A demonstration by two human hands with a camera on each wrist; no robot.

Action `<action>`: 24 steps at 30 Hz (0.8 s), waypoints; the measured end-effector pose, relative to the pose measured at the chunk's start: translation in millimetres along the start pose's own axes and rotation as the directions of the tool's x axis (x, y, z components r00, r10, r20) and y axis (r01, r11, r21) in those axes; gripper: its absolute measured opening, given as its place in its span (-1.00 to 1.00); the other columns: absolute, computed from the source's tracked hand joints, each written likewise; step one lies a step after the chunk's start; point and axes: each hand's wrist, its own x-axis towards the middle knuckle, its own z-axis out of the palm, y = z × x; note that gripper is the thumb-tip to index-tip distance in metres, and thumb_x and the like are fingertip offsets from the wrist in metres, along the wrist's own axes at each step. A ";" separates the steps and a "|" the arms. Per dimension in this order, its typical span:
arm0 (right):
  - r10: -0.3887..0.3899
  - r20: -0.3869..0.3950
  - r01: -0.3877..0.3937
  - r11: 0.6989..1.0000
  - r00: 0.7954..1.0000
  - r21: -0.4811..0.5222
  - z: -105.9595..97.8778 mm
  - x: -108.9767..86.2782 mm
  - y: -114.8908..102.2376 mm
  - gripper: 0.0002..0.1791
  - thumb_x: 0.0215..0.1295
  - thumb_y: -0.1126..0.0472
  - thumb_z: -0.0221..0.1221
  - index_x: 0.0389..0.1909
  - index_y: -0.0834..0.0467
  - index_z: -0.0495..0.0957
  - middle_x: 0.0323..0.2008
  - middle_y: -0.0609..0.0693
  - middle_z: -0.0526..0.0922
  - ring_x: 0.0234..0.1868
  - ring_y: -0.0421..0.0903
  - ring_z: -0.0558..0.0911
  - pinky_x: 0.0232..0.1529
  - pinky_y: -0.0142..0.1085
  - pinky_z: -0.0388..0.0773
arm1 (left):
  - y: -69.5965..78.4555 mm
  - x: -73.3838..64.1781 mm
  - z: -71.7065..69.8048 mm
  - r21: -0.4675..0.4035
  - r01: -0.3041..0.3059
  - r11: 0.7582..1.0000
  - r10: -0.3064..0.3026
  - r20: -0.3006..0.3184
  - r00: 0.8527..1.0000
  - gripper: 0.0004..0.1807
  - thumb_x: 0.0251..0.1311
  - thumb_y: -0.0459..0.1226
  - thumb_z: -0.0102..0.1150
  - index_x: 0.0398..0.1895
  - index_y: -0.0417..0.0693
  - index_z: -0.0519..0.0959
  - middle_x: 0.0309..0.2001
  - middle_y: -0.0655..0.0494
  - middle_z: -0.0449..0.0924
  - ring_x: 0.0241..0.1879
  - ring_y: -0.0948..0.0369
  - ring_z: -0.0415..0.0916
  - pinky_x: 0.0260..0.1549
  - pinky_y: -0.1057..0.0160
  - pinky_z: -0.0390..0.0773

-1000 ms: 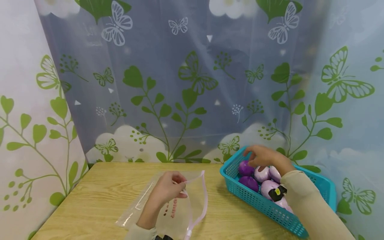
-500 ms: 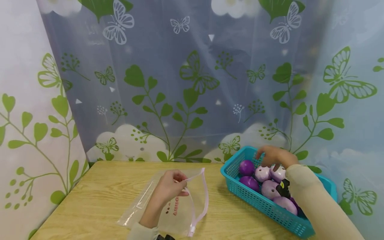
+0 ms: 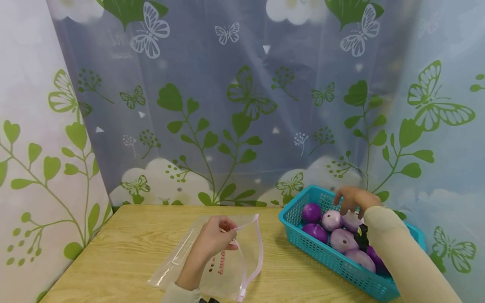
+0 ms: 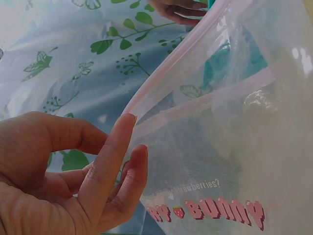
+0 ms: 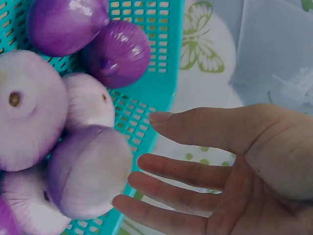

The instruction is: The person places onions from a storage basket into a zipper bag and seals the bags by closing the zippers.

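Note:
My left hand (image 3: 216, 235) pinches the rim of a clear zip bag (image 4: 205, 171) between thumb and fingers. The bag lies on the table with its pink zip edge (image 3: 260, 252) spread apart, and red lettering is printed on it. Over a turquoise basket (image 3: 318, 252) hovers my right hand (image 3: 358, 200), fingers apart and holding nothing. Inside the basket are several onions, some deep purple (image 3: 312, 212), others pale with brown root ends (image 3: 342, 240). In the right wrist view the right fingertips (image 5: 122, 201) come close to a pale purple onion (image 5: 93, 171).
A wood-grain table (image 3: 125, 240) carries the bag and basket. Behind it and at both sides hang curtains (image 3: 212, 126) printed with leaves and butterflies. The basket stands at the table's right side, near the curtain.
My right hand has shifted rightward above the basket, away from the dark purple onions, uncovering more of the pale ones. The left hand keeps its pinch on the bag's rim.

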 end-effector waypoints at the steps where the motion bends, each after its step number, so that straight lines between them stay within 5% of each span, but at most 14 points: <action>1: 0.004 0.000 -0.004 1.000 1.000 0.003 0.7 0.9 2.0 -0.56 0.22 0.38 0.26 0.15 0.25 0.55 0.14 0.54 0.49 0.13 0.45 0.56 -0.23 -0.04 0.78 | 0.1 -0.2 0.2 0.000 0.001 1.000 -0.001 -0.001 1.000 -0.87 0.33 -0.47 0.15 -0.13 -0.36 0.61 -0.22 -0.14 0.58 -0.44 0.15 0.64 -0.37 0.23 0.82; 14: -0.002 -0.059 0.004 0.999 0.998 0.032 6.6 6.3 22.5 -0.59 0.15 0.38 0.29 0.06 0.30 0.58 0.26 0.60 0.32 0.18 0.47 0.48 -0.21 0.09 0.77 | 1.2 -3.2 6.3 -0.036 -0.006 0.999 0.004 -0.050 0.999 -0.83 0.29 -0.49 0.15 -0.10 -0.44 0.58 -0.21 -0.17 0.56 -0.42 0.15 0.61 -0.38 0.23 0.83; 24: 0.008 -0.078 -0.005 0.999 0.997 0.044 10.6 8.0 26.4 -0.56 0.07 0.42 0.27 0.05 0.30 0.58 0.22 0.59 0.37 0.14 0.43 0.51 -0.27 0.02 0.76 | 5.4 -6.6 6.1 0.066 -0.036 0.997 0.041 -0.070 0.997 -0.83 0.26 -0.51 0.14 -0.12 -0.39 0.61 -0.26 -0.15 0.59 -0.54 0.21 0.63 -0.45 0.21 0.81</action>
